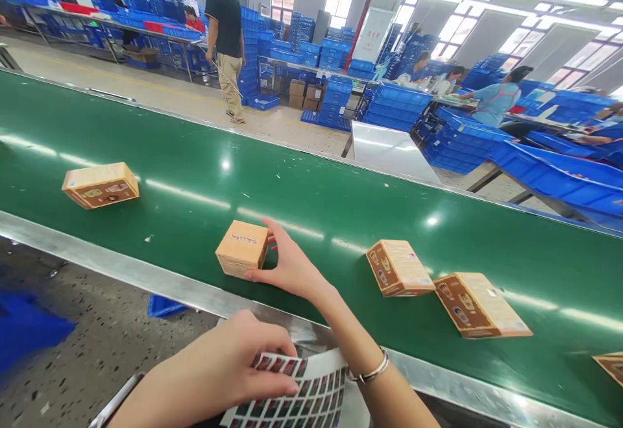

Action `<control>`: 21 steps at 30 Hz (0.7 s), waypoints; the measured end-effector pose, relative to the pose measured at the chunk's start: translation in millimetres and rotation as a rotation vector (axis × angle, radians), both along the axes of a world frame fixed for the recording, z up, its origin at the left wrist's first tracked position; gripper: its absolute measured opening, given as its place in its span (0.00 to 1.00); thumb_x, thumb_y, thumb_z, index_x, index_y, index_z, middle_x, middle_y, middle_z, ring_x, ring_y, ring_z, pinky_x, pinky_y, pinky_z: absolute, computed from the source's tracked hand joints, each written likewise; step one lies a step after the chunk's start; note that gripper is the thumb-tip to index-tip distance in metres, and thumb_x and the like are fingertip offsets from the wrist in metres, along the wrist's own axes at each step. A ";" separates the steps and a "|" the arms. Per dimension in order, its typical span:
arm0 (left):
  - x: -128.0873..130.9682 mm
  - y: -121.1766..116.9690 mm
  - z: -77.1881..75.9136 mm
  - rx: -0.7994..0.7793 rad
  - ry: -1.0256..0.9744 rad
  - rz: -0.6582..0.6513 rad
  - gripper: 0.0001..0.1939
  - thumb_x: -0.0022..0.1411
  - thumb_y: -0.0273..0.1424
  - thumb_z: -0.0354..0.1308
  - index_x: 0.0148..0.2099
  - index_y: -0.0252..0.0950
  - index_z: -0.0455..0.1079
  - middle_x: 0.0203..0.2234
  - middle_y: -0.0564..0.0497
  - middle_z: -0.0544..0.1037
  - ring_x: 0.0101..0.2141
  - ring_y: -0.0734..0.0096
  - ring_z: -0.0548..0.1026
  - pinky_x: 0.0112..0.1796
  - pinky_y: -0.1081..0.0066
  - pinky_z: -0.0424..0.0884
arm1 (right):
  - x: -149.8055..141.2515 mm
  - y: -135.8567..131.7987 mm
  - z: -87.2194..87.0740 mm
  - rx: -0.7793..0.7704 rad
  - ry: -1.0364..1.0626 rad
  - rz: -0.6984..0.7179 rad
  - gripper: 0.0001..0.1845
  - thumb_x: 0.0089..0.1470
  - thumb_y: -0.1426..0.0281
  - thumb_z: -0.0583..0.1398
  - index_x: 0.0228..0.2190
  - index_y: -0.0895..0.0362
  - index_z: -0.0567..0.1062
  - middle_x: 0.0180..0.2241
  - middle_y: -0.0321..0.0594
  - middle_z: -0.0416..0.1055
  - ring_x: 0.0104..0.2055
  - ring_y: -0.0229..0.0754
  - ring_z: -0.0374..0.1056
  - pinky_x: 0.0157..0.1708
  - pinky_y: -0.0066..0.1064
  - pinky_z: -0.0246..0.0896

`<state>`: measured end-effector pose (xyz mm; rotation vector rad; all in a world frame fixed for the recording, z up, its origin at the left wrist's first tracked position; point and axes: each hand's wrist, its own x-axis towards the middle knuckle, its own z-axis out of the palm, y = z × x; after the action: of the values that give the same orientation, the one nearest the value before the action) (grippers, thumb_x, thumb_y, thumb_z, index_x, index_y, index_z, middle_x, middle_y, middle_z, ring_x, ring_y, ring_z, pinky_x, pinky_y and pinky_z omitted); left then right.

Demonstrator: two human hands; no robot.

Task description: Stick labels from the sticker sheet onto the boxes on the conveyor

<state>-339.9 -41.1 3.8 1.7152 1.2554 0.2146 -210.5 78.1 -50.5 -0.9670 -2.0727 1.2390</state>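
My right hand (pixel 294 265) reaches over the green conveyor belt (pixel 185 149), thumb and fingers around the right side of a small tan cardboard box (pixel 241 244). That box shows its plain top with a line of printed marks. Nearer to me, my left hand (pixel 243 363) is closed on a sheet of stickers (pixel 311 392), thumb over its face. The sheet carries rows of small dark rectangular stickers and curves up beside my right forearm; its lower part runs out of view. Fingertips behind the sheet are hidden.
More brown-and-tan boxes lie on the belt: one at left (pixel 101 186), two at right (pixel 400 267) (pixel 479 304), another cut off at the edge (pixel 610 368). A metal rail (pixel 121 272) edges the belt. Beyond are blue crates (pixel 396 106), a standing person (pixel 224 38) and seated workers.
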 end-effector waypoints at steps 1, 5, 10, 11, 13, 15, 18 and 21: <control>0.0 0.5 0.0 -0.015 -0.004 0.020 0.06 0.58 0.35 0.65 0.38 0.41 0.80 0.24 0.55 0.76 0.27 0.71 0.69 0.30 0.76 0.60 | 3.9 2.9 -0.4 -0.044 0.006 -0.006 0.55 0.40 0.63 0.73 0.65 0.56 0.55 0.58 0.52 0.67 0.54 0.50 0.69 0.54 0.46 0.67; 5.5 4.3 3.8 -0.010 -0.096 0.069 0.06 0.57 0.34 0.63 0.33 0.38 0.79 0.24 0.56 0.73 0.27 0.72 0.68 0.29 0.76 0.59 | 34.3 14.1 0.3 -0.304 0.021 0.071 0.46 0.48 0.59 0.69 0.63 0.55 0.58 0.46 0.45 0.76 0.44 0.45 0.75 0.47 0.43 0.71; 15.3 11.0 5.4 -0.024 -0.118 0.163 0.10 0.60 0.36 0.57 0.30 0.36 0.75 0.22 0.55 0.72 0.25 0.73 0.65 0.27 0.75 0.57 | 77.0 -2.3 15.4 0.002 -0.169 -0.254 0.27 0.57 0.58 0.62 0.56 0.55 0.69 0.56 0.49 0.71 0.57 0.50 0.69 0.55 0.50 0.65; 16.7 12.4 4.7 -0.020 -0.116 0.189 0.11 0.60 0.36 0.56 0.31 0.37 0.75 0.22 0.55 0.72 0.25 0.72 0.65 0.27 0.74 0.56 | 84.2 -12.0 21.4 0.099 -0.184 -0.306 0.23 0.59 0.58 0.60 0.53 0.54 0.71 0.56 0.48 0.71 0.57 0.50 0.68 0.56 0.49 0.65; 19.1 15.0 2.3 -0.009 -0.131 0.232 0.12 0.59 0.37 0.56 0.31 0.37 0.75 0.21 0.56 0.72 0.25 0.73 0.64 0.27 0.74 0.56 | 95.5 -35.3 33.3 0.243 -0.174 -0.287 0.14 0.63 0.61 0.57 0.48 0.51 0.73 0.51 0.43 0.75 0.54 0.47 0.71 0.52 0.44 0.69; 20.8 17.3 -0.9 0.007 -0.164 0.255 0.11 0.58 0.37 0.55 0.30 0.37 0.75 0.21 0.56 0.72 0.24 0.73 0.63 0.28 0.73 0.58 | 101.6 -59.6 41.3 0.379 -0.177 -0.198 0.10 0.64 0.65 0.56 0.45 0.50 0.74 0.47 0.40 0.77 0.50 0.44 0.73 0.47 0.39 0.71; 23.1 19.1 -5.9 0.022 -0.229 0.262 0.11 0.57 0.37 0.56 0.30 0.37 0.75 0.23 0.55 0.74 0.26 0.72 0.65 0.29 0.73 0.59 | 101.0 -87.2 41.9 0.679 -0.224 -0.186 0.07 0.64 0.69 0.57 0.42 0.51 0.74 0.44 0.41 0.78 0.50 0.48 0.73 0.49 0.44 0.68; 25.7 18.8 -9.0 -0.021 -0.275 0.246 0.11 0.56 0.38 0.57 0.33 0.36 0.76 0.24 0.55 0.74 0.26 0.72 0.66 0.29 0.74 0.59 | 95.7 -99.5 35.2 0.859 -0.283 -0.251 0.07 0.63 0.74 0.57 0.41 0.53 0.74 0.43 0.43 0.79 0.49 0.50 0.73 0.54 0.49 0.60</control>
<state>-314.3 -22.3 -5.2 1.4531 1.2536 0.5616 -114.9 -21.4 -15.3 -0.9499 -2.2624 0.0274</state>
